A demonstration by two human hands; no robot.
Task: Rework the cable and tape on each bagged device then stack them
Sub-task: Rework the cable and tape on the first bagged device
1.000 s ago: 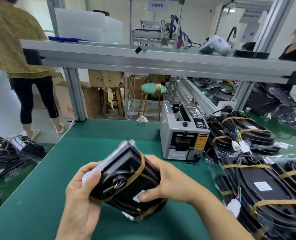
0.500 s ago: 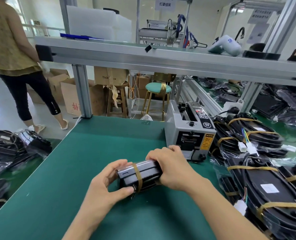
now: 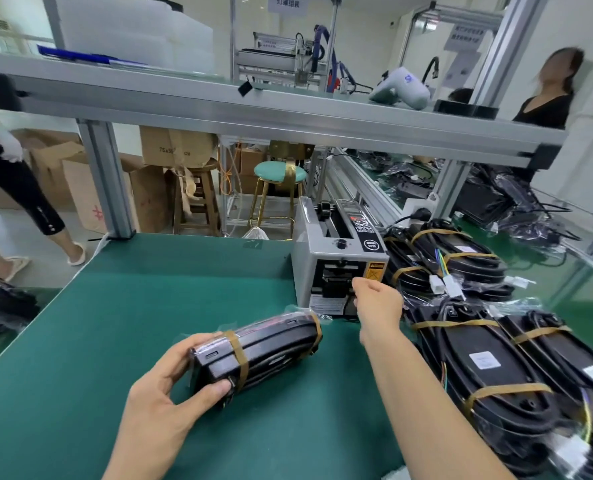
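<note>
A black bagged device (image 3: 270, 348) with brown tape bands around it stands on edge on the green mat (image 3: 132, 306). My left hand (image 3: 170, 386) grips its near end, thumb on the front face. My right hand (image 3: 376, 303) is off the device and reaches at the outlet of the grey tape dispenser (image 3: 336, 261), fingers curled; whether they pinch any tape I cannot tell. A pile of taped bagged devices (image 3: 489, 368) with coiled cables and white connectors lies at the right.
An aluminium shelf rail (image 3: 270, 116) crosses overhead. More bagged devices (image 3: 0, 306) lie on the left bench. A person (image 3: 14, 188) walks at the left, another person (image 3: 547, 105) sits at the back right. Stools and cardboard boxes stand behind the table.
My right hand let go of the device and moved up to the tape dispenser's outlet. The device, held in both hands before, now rests on edge in my left hand alone.
</note>
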